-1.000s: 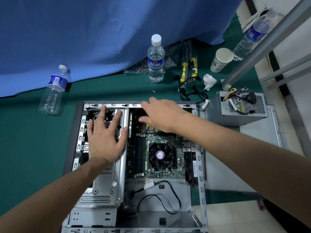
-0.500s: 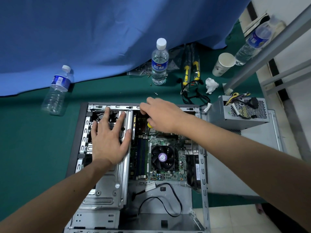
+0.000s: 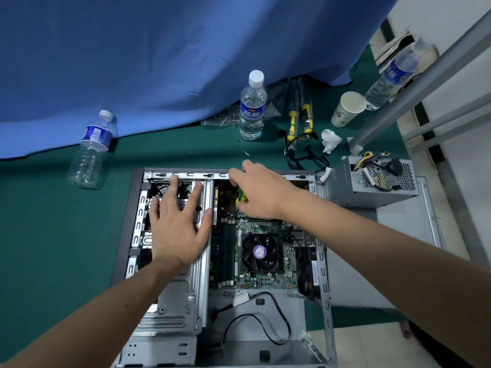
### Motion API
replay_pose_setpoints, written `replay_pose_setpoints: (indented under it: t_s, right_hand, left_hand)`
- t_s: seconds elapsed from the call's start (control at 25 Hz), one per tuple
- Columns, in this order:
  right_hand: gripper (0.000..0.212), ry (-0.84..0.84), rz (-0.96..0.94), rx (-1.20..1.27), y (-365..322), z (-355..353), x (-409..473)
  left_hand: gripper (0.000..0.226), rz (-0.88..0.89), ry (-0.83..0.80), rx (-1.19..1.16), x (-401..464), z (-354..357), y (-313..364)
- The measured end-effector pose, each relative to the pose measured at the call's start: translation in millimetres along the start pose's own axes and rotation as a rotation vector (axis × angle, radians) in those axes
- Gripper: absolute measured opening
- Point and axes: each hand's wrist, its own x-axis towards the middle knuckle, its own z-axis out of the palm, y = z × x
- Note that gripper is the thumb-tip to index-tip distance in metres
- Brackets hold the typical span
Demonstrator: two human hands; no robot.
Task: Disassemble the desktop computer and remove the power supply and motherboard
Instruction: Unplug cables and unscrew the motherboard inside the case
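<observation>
The open desktop case [image 3: 322, 264] lies flat on a green mat. Its green motherboard [image 3: 265, 277] with a black CPU fan [image 3: 259, 252] sits inside. My left hand [image 3: 178, 224] rests flat with spread fingers on the silver drive cage [image 3: 175, 301]. My right hand [image 3: 261, 192] reaches over the motherboard's far end and grips a yellow-green screwdriver handle [image 3: 241, 198]; its tip is hidden. The grey power supply [image 3: 372, 181] stands outside the case on the right, its cables bunched on top.
Three water bottles [image 3: 252, 107] [image 3: 91, 150] [image 3: 390, 75], a paper cup [image 3: 348, 108], crumpled tissue [image 3: 330, 141], yellow-handled tools [image 3: 300, 118], loose black cables [image 3: 305, 155] and small screws [image 3: 247, 153] lie beyond the case. A blue cloth hangs behind. A metal frame [image 3: 414, 86] rises at right.
My right hand has shifted slightly left and lower into the case, and the yellow-green handle now shows beneath it. My left hand stays on the drive cage.
</observation>
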Motion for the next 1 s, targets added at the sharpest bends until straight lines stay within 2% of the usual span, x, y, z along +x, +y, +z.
replay_pose_setpoints:
  t_s: [0.08,0.16,0.24,0.36,0.52,0.6,0.72,0.84,0.92,1.0]
  right_hand:
    - [0.035,0.015,0.072,-0.068,-3.5,1.0,2.0]
    - [0.022,0.020,0.007,0.000,-2.1,2.6,3.3]
    - [0.029,-0.004,-0.057,0.041,-0.5,-1.2,1.8]
    - [0.041,-0.037,0.033,-0.065,-1.8,-1.0,2.6]
    - [0.020,-0.069,-0.040,0.021,1.2,-3.5,8.7]
    - [0.027,-0.081,-0.077,0.036,3.0,-6.8,6.8]
    - [0.035,-0.053,-0.021,-0.045,1.8,-4.3,5.5]
    - [0.017,-0.047,-0.093,-0.029,3.5,-3.0,9.1]
    - [0.026,-0.063,-0.107,0.044,3.7,-5.4,8.2]
    - [0.029,-0.045,-0.055,0.016,1.8,-2.7,7.3]
  left_hand:
    - [0.063,-0.002,-0.004,-0.005,0.6,-0.1,-0.1]
    - [0.063,-0.003,-0.008,-0.009,0.6,-0.8,0.2]
    - [0.063,0.000,-0.009,-0.006,0.5,-1.2,0.4]
    - [0.062,0.003,-0.010,0.001,0.1,-0.6,-0.5]
    - [0.063,0.004,-0.007,0.003,0.6,0.2,-0.8]
    - [0.063,0.003,-0.005,0.006,0.2,0.0,-0.6]
    - [0.063,0.002,-0.004,0.013,1.2,1.2,-1.4]
    - [0.062,0.005,-0.002,0.016,1.5,2.6,-2.4]
    - [0.063,0.004,0.001,0.020,1.6,3.1,-2.5]
    - [0.063,0.002,-0.004,0.020,0.7,2.9,-2.4]
